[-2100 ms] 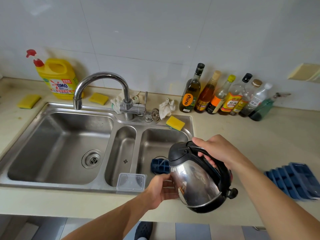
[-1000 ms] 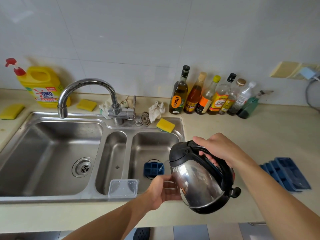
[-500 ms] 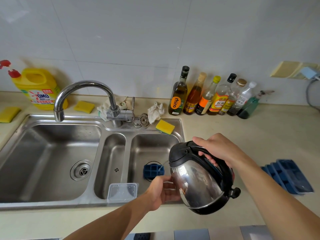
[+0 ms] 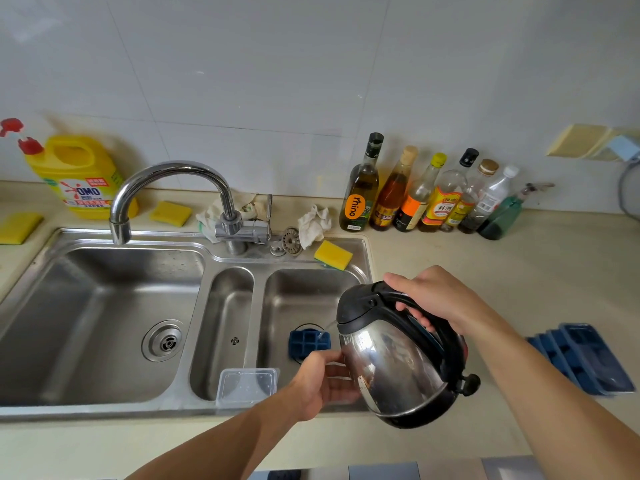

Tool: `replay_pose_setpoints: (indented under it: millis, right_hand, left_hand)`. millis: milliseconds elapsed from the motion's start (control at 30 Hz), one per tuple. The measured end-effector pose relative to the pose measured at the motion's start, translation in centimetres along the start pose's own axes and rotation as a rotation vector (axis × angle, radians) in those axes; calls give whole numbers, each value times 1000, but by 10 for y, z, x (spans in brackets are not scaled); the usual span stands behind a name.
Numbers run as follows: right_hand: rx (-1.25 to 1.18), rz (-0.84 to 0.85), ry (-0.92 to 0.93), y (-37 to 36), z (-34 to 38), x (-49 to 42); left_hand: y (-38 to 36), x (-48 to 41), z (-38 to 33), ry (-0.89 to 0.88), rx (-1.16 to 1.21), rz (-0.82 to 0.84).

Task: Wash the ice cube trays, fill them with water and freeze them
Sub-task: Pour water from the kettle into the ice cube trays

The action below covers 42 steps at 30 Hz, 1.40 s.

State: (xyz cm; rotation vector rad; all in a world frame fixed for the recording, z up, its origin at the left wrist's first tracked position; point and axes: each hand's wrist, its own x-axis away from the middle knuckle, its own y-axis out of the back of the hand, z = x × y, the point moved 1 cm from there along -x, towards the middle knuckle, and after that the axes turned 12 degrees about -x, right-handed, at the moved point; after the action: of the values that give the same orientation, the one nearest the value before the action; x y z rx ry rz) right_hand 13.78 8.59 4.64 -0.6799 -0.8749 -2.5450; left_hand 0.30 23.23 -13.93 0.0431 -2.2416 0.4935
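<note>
right hand (image 4: 440, 299): grips tilted kettle (image 4: 391, 368); left hand (image 4: 317, 386): holds ice tray (image 4: 306, 342)

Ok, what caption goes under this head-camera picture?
Right hand tips a steel kettle, pouring water into a blue ice cube tray the left hand holds in the sink.

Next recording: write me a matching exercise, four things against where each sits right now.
Things: 1 shiny steel kettle with black handle; 2 single blue ice cube tray; 3 clear plastic box; 4 stack of blue ice cube trays.
Places: A counter right of the sink; B right hand, tilted; C sink's front rim; D right basin, under the spout.
Pairs: 1-B; 2-D; 3-C; 4-A.
</note>
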Motion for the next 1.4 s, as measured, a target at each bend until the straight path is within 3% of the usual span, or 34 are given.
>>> replay_pose_setpoints:
  millis: [833,1400]
  right_hand:
    - [17,43,41,-30,19,-13]
    - [17,21,27,-15,10,-2]
  left_hand:
    - [31,7,-2,-24,77,-25]
    - [15,7,4,-14,41,-10]
